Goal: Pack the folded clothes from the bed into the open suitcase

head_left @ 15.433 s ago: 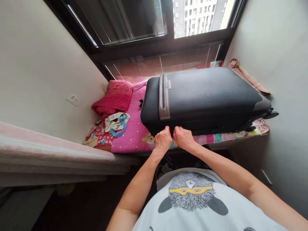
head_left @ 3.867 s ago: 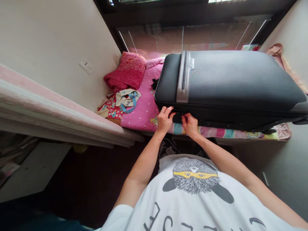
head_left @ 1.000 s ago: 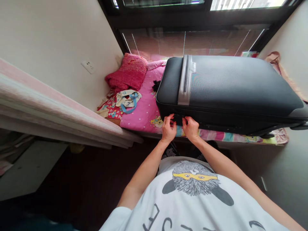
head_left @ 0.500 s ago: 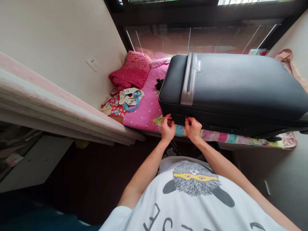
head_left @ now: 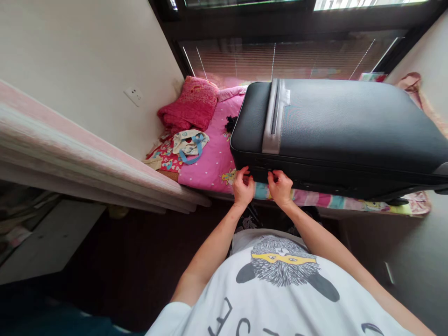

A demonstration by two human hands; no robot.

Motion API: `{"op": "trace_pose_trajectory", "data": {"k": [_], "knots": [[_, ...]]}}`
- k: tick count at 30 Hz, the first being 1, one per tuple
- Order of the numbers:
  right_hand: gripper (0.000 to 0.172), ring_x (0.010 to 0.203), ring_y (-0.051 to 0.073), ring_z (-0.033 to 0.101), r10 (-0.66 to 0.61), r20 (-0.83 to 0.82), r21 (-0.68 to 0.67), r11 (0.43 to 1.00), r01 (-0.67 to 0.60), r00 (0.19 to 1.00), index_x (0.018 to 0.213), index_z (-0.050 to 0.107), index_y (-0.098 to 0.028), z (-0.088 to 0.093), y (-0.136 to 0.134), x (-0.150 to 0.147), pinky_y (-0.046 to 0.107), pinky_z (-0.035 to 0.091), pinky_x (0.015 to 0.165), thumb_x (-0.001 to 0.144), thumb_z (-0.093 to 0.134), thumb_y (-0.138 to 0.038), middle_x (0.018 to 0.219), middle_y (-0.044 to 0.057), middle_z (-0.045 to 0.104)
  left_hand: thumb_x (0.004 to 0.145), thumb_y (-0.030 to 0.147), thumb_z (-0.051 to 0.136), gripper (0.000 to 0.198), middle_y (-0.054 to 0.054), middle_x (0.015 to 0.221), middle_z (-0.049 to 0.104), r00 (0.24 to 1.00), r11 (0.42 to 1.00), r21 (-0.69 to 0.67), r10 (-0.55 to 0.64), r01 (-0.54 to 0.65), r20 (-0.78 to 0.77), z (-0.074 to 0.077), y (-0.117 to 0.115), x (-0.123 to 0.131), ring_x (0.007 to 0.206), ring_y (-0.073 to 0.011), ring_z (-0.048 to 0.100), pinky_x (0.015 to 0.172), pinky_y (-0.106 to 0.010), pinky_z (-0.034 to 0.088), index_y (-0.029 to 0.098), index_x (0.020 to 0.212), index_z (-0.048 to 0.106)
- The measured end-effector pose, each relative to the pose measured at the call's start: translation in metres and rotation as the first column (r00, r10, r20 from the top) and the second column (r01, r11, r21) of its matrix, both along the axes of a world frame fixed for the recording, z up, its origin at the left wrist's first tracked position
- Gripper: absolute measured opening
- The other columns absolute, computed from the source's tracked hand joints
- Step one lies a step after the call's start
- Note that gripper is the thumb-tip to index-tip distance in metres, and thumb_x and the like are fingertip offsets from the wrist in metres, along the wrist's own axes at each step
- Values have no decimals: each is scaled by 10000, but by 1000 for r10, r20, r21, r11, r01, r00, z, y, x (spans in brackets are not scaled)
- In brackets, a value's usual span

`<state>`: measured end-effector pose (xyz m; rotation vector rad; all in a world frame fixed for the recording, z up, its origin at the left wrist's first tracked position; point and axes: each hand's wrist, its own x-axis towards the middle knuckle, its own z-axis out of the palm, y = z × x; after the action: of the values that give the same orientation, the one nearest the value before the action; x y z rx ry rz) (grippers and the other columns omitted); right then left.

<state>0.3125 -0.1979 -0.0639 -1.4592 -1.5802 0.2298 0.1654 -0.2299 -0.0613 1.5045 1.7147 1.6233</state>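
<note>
A large dark grey and black fabric suitcase [head_left: 350,121] lies on its back, with a lighter grey zipped strip [head_left: 276,116] across its front. Both hands are at its near side, close to the left corner. My left hand [head_left: 243,186] has its fingers bent and thumb close to them, against the black side. A short way to the right, my right hand [head_left: 280,186] pinches at the same side with thumb and forefinger. Whatever small part either hand grips is hidden by the fingers and the dark fabric.
Under the suitcase is a pink quilt [head_left: 203,175] on a window ledge. A red folded blanket [head_left: 191,103] and a cream cloth bag [head_left: 187,142] with blue straps lie left. A pale pink curtain [head_left: 87,149] hangs at the left; a dark-framed window stands behind.
The view has shifted very slightly. Both hands stay at the same spots on the suitcase's side, and the suitcase has not visibly moved.
</note>
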Motion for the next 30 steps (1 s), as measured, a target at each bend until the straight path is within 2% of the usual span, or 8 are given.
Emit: {"op": "trace_pose_trajectory", "data": {"k": [3, 7, 17, 30], "knots": [[383, 610, 195, 633, -16, -47, -1, 1000, 16, 999, 868, 667, -170, 0, 1, -3, 322, 494, 650, 937, 500, -509, 668, 64, 674, 888, 147, 612, 347, -91, 1025, 708, 1000, 1000, -28, 2, -1, 24, 1, 0, 0, 745, -144, 663, 683, -272, 561, 179, 1233, 642], [417, 611, 192, 635, -26, -77, -8, 1000, 26, 997, 879, 656, -178, 0, 1, -5, 320, 496, 650, 948, 474, -546, 673, 61, 671, 874, 132, 614, 356, -88, 1017, 711, 999, 999, -39, -9, 11, 45, 2, 0, -2, 734, -144, 666, 699, -287, 571, 178, 1226, 647], [448, 675, 206, 651, 34, 24, -10, 999, -34, 999, 898, 697, -165, 2, 0, 3, 328, 498, 697, 997, 410, -495, 771, 113, 721, 878, 101, 593, 365, -91, 1030, 703, 1000, 999, -38, -20, 21, 17, 11, -5, -3, 739, -138, 660, 690, -270, 567, 178, 1229, 656], [448, 709, 234, 651, 57, 46, -39, 998, -56, 997, 946, 700, -137, 1, -1, 6, 352, 483, 711, 980, 414, -479, 790, 138, 709, 867, 101, 584, 319, -91, 1008, 708, 1000, 1000, -21, -10, 10, 8, 11, -13, -9, 726, -134, 660, 654, -254, 570, 183, 1160, 681]]}}
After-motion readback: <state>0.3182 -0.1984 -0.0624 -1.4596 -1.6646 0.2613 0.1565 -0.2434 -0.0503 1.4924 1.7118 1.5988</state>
